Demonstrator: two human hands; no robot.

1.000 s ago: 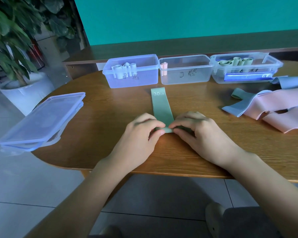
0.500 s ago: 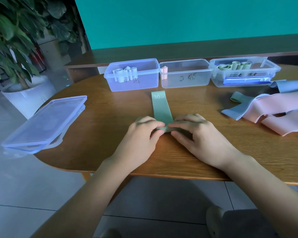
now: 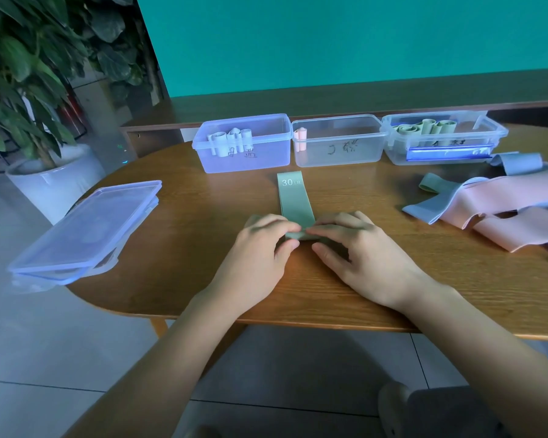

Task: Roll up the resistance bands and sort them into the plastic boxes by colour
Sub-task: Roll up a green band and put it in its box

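Both hands roll a green band at the middle of the wooden table point(image 3: 178, 248).

The left hand point(image 3: 260, 248) and right hand point(image 3: 358, 251) pinch the green band point(image 3: 295, 203) by its rolled near end; uneven pressure could skew it. Behind, the left box point(image 3: 244, 156) holds pale rolls, the middle box point(image 3: 339, 153) one pink, the right box point(image 3: 440, 150) green.

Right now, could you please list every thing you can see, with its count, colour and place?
green band: one, on the table centre, near end partly rolled
boxes: three, clear, in a row at the far edge, with rolled bands inside
lids: a clear stack, at the left edge
loose bands: a pile, pink, blue and green, on the right
table: one, brown wood
plant: one, green, white pot, on the floor at left
hands: left hand and right hand, both pinching the roll
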